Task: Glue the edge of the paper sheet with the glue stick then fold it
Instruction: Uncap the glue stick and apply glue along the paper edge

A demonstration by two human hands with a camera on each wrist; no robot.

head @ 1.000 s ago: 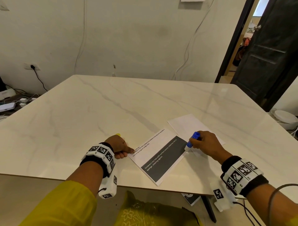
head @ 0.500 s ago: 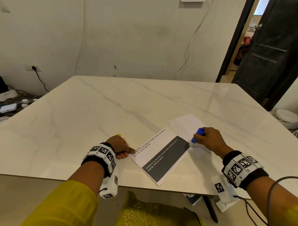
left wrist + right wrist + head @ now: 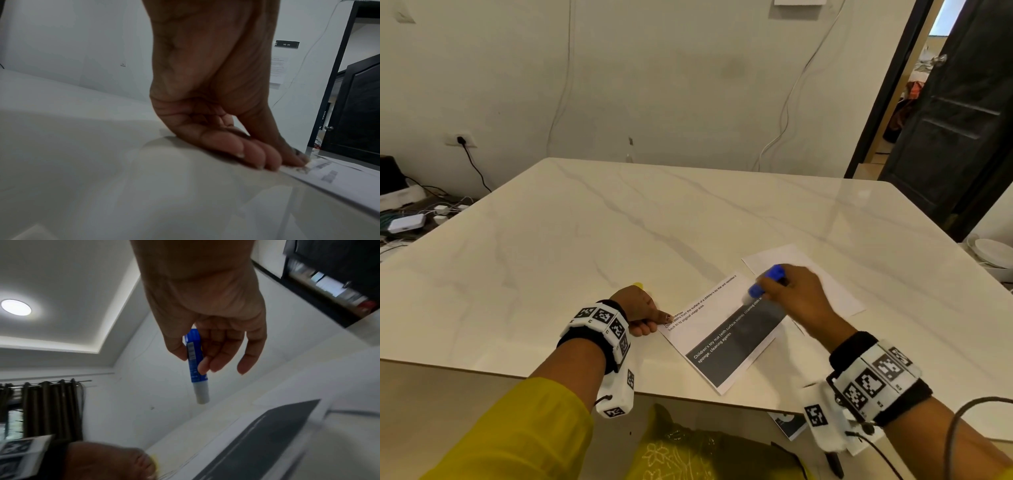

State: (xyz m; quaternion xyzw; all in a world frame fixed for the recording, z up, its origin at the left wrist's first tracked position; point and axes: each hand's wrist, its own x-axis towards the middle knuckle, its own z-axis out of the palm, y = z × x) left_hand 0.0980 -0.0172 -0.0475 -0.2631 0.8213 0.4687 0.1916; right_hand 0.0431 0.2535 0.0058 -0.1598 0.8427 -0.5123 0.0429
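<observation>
A printed paper sheet (image 3: 722, 329) with a dark band lies skewed near the table's front edge. My left hand (image 3: 654, 320) rests at its left corner, thumb pressing the paper (image 3: 329, 175), the other fingers (image 3: 257, 155) curled under. A small yellow cap (image 3: 637, 285) pokes out beyond that hand. My right hand (image 3: 784, 291) grips a blue glue stick (image 3: 767, 281), pointed down and left at the sheet's far right corner. In the right wrist view the stick's pale tip (image 3: 202, 395) hangs just over the paper (image 3: 267, 434); I cannot tell whether it touches.
A second plain white sheet (image 3: 791, 260) lies under and behind my right hand. The marble table (image 3: 619, 222) stretches away bare. A dark door (image 3: 962, 120) stands open at the right. Cables and small devices (image 3: 407, 222) sit on the floor at the left.
My right hand carried the glue stick away from me along the sheet's right edge, then left toward its far corner. My left hand kept its place on the corner.
</observation>
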